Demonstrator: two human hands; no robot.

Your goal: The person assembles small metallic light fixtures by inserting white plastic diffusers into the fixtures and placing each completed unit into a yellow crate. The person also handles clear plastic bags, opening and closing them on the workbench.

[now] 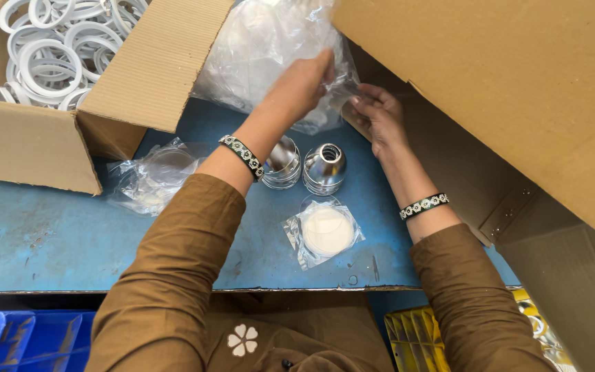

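Up at the back of the blue table (49, 234), both hands pinch a clear plastic bag (270, 48): left hand (301, 83) clamps its lower edge, right hand (377, 114) tugs beside it, as if parting the mouth. Just below their grip stand two shiny metal cups (325, 167), a bagged white disc (326, 231) nearer.

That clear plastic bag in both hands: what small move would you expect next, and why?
Probably pulling the bag's mouth apart. The left hand and right hand both pinch the clear plastic bag at its lower edge, above two shiny metal cups standing bare on the blue table, while a white disc nearby already lies bagged. That is only a guess.
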